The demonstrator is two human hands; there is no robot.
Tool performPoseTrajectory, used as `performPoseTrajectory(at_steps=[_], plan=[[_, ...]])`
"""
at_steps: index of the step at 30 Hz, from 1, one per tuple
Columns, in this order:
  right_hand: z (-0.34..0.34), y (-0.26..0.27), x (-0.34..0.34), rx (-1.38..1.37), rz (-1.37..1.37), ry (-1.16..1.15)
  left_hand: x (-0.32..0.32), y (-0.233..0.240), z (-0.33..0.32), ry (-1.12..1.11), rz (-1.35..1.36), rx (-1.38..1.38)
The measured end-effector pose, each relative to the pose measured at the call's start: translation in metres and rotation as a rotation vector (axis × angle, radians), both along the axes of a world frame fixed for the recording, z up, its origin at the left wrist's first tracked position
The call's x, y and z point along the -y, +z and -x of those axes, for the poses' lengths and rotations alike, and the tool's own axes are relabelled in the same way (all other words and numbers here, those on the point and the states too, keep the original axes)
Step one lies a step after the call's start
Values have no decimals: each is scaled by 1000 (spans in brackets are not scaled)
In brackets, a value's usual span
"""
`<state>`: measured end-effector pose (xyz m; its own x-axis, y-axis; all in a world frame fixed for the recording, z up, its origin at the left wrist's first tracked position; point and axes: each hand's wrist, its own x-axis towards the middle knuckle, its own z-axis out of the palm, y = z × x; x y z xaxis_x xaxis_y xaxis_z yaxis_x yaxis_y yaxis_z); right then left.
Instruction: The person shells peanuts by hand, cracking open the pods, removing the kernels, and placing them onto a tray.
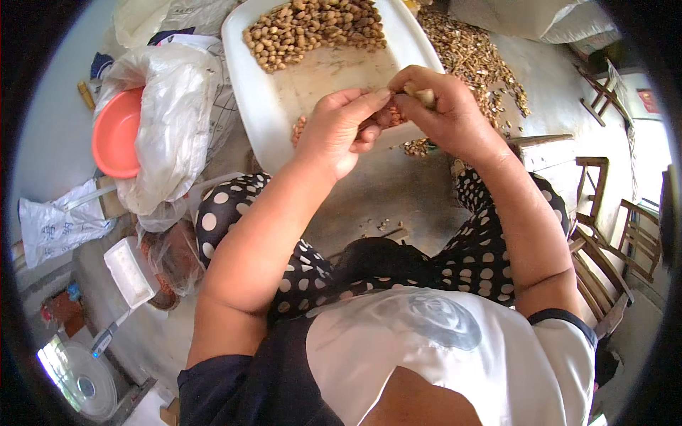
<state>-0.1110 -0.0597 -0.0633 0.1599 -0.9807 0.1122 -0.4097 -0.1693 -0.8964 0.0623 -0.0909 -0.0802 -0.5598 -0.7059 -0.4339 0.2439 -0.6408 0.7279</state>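
Over the near right part of a white plastic tub [256, 122] both hands meet, fingertips close together. My right hand [442, 106] is curled around pale peanut shells [424, 96]. My left hand [346, 122] has thumb and forefinger pinched at the right fingertips; whether something small is between them is hidden. Unshelled peanuts [319, 26] are heaped at the tub's far end. Reddish shelled peanut kernels [299, 128] lie at its near end, partly covered by the hands.
Broken shells [469, 53] are spread over the floor right of the tub. To the left, a coral plastic basin [118, 136] rests against a clear plastic bag [173, 117]. A white foam box [130, 271] is lower left. Wooden chairs [597, 266] stand at the right.
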Motion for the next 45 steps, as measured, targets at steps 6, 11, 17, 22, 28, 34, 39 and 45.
performPoseTrajectory(at_steps=[6,11,17,22,28,34,39,45], plan=[[9,-2,-2,-180,-31,78,-1,-5,2,37,42,93],[10,-2,-3,-232,63,130,-4,0,2,95,3,149],[13,0,-4,-243,106,144,0,-5,2,87,-35,82],[11,4,-5,-254,144,131,-1,-1,4,160,-163,11],[11,3,-6,-250,161,131,0,-9,2,170,-197,-23],[10,1,-6,-202,181,127,-1,-7,3,164,-176,-31],[12,0,-8,-175,180,130,-7,0,6,139,37,115],[9,-5,-7,-198,128,90,-6,-3,6,104,97,157]])
